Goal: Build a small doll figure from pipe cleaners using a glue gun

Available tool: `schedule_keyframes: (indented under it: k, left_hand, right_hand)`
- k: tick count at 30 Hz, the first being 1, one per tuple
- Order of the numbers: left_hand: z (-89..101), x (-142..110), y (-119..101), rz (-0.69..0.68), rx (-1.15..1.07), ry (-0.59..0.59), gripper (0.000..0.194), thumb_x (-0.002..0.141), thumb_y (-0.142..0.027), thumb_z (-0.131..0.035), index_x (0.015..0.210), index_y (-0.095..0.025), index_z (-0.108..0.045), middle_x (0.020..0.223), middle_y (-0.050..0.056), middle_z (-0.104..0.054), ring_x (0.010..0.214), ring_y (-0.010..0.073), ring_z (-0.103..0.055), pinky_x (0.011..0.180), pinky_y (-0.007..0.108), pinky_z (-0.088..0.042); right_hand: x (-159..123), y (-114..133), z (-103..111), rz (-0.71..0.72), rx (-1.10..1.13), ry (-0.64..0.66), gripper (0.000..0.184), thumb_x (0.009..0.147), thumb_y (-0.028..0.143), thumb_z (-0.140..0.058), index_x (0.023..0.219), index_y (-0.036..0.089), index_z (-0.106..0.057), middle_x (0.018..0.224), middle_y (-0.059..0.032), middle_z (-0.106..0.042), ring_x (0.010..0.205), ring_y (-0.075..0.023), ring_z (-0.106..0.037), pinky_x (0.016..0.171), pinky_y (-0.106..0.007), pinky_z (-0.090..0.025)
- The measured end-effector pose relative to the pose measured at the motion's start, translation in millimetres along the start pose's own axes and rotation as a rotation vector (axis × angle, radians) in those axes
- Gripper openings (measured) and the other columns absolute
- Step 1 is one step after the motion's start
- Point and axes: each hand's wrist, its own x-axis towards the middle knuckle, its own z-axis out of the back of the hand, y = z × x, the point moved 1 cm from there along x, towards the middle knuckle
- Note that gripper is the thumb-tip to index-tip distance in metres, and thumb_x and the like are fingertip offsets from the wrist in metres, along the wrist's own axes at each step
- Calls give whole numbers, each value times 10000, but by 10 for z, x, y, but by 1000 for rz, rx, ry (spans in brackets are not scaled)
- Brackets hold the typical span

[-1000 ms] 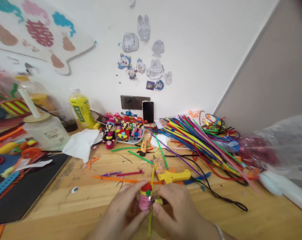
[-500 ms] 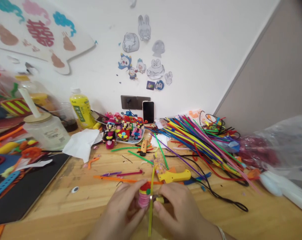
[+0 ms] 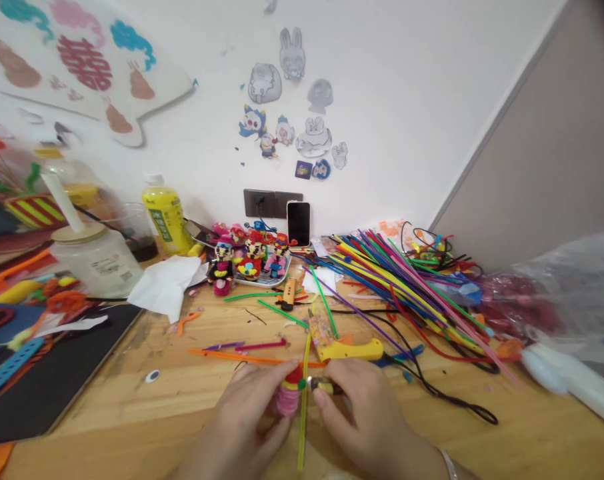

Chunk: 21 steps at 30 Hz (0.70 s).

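My left hand (image 3: 252, 413) grips a small pipe-cleaner figure (image 3: 288, 399) between thumb and fingers. It has pink coils below, a yellow band, a red top and a green ball at its right side. In my right hand (image 3: 365, 413) is a small dark-and-yellow tool (image 3: 325, 385) with a shiny tip, its rear hidden by my fingers. The tip points left, close to the green ball; contact I cannot make out. A yellow pipe cleaner (image 3: 303, 427) runs lengthwise between my hands. Just beyond lies a yellow glue gun (image 3: 355, 349) with a patterned front.
Finished dolls (image 3: 252, 257) stand on a tray at the back, near an upright phone (image 3: 299, 224). Many pipe cleaners (image 3: 402, 287) are heaped at right. An orange lighter (image 3: 289, 295), a googly eye (image 3: 153, 377), a yellow bottle (image 3: 166, 217) and a black mat (image 3: 72, 373) lie around.
My right hand has moved the tool tip slightly up and right, off the figure's lower side to beside the green ball. The figure has turned a little, bringing the green ball further right.
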Motion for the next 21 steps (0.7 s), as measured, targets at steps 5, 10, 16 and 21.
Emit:
schedule_keyframes:
  k: [5, 10, 16, 21]
  left_hand:
    - [2, -8, -4, -4, -20, 8, 429, 785, -132, -551, 1174, -242, -409, 917, 38, -671, 787, 186, -622, 697, 312, -507]
    - [-3, -13, 0, -33, -15, -15, 437, 784, -131, -543, 1183, -238, -400, 912, 41, -678, 774, 184, -625, 693, 307, -505]
    - [5, -6, -17, -12, -1, 7, 433, 770, -115, -545, 1163, -244, -420, 906, 30, -682, 779, 182, -626, 699, 304, -502]
    - [10, 9, -14, -18, 4, 7, 437, 764, -87, -542, 1153, -245, -421, 911, 27, -676, 771, 180, -616, 698, 307, -491]
  right_hand:
    - [5, -4, -6, 23, -28, -5, 255, 850, 335, -404, 719, 172, -550, 632, -23, -556, 587, -156, -488, 545, -260, -287]
    - [13, -13, 3, -5, -12, -2, 254, 860, 333, -397, 751, 171, -559, 659, -30, -574, 614, -165, -510, 562, -267, -295]
    - [20, -14, 10, 20, -49, 22, 260, 848, 348, -397, 760, 167, -562, 655, -35, -566, 608, -174, -499, 556, -275, -274]
    - [10, 9, -3, 27, -97, 36, 282, 846, 355, -390, 730, 161, -558, 647, -44, -559, 605, -178, -495, 544, -274, -261]
